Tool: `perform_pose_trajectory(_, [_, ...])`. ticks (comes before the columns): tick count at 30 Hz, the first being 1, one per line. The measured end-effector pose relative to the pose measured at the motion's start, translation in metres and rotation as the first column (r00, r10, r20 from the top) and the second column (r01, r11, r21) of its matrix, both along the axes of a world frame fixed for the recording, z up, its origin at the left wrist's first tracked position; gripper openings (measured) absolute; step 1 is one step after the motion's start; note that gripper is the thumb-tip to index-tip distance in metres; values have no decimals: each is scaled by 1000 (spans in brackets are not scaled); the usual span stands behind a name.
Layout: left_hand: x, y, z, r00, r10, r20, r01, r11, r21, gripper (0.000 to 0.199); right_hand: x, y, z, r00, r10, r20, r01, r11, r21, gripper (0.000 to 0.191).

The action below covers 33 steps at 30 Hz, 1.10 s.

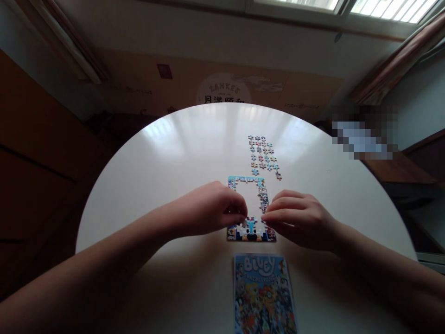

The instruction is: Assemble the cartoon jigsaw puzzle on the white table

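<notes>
A partly assembled jigsaw puzzle (252, 232) lies on the white table, its border joined around a bare middle and a blue figure built up at its lower part. Over the puzzle's left side, my left hand (217, 208) is closed, thumb and forefinger pinched just above the lower section. Whatever is between those fingertips is too small to make out. My right hand (299, 215) comes in from the right with its fingers bent together and their tips at the puzzle's right border. I cannot make out what those fingertips hold. Both hands cover parts of the side borders.
Loose puzzle pieces (261, 158) are spread in rough rows beyond the puzzle. Nearer to me lies a colourful "Bluey" picture sheet (262, 292). The round white table (146, 185) has its curved far edge close to a cardboard-coloured panel (139, 83) along the wall.
</notes>
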State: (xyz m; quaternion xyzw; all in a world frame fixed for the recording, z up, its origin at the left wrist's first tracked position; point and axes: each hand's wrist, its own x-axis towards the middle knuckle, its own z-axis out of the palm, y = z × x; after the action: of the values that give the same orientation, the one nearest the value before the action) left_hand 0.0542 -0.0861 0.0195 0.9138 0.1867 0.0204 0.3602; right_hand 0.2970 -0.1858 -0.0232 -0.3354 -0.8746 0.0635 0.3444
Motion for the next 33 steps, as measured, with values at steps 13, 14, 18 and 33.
perform_pose_trajectory(13, [3,-5,-7,995,93,-19,-93,995,23,16,-8,0,0,981,120,151,-116,992,-40,15])
perform_pose_trajectory(14, [3,-6,-7,995,95,-18,-95,995,25,16,-9,1,-1,980,119,157,-114,993,-40,15])
perform_pose_trajectory(18, [5,-9,-7,996,64,-55,-62,997,35,18,-11,2,-2,978,119,173,-115,993,-32,14])
perform_pose_trajectory(33, [8,-19,-3,981,104,-165,-63,970,236,17,-10,3,-2,970,151,192,-146,988,-40,12])
